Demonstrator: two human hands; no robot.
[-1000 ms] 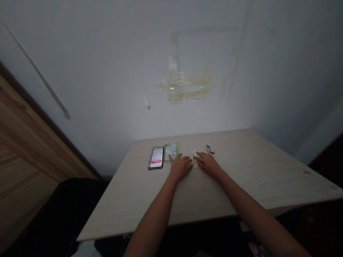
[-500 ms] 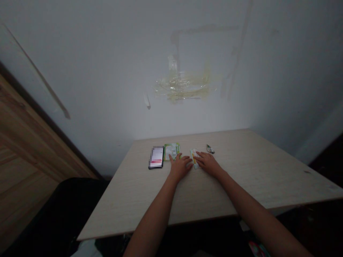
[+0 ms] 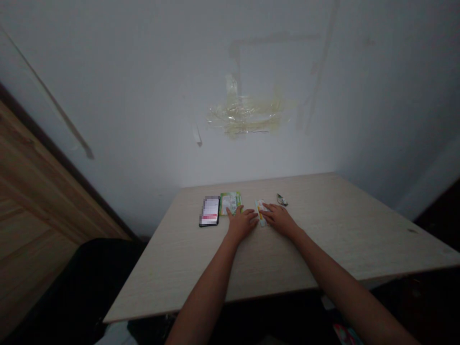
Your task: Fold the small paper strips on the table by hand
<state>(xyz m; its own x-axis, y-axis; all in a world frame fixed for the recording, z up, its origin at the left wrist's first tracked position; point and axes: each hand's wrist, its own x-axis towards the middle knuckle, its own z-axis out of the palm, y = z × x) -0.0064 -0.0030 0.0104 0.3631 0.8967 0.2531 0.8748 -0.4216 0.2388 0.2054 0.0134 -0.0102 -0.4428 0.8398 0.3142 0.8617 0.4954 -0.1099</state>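
Observation:
My left hand (image 3: 242, 223) lies on the table with its fingers spread. Its thumb and nearest fingers reach the lower edge of a flat green-and-white printed packet (image 3: 230, 200). Over a small flat white piece with yellow and green print (image 3: 258, 207), my right hand (image 3: 280, 218) rests with extended fingers, covering part of it. Whether that piece is a card or a folded packet I cannot tell. The fingertips of my left hand come close to its left edge. A phone (image 3: 209, 212) with a lit, blurred-out screen lies left of the green packet.
A small crumpled wrapper-like scrap (image 3: 282, 200) lies beyond my right hand. The pale wooden table (image 3: 323, 206) meets a wall (image 3: 151, 105) with peeling clear tape (image 3: 247, 115). A wooden panel (image 3: 32, 187) and a dark shape (image 3: 93, 268) are on the left.

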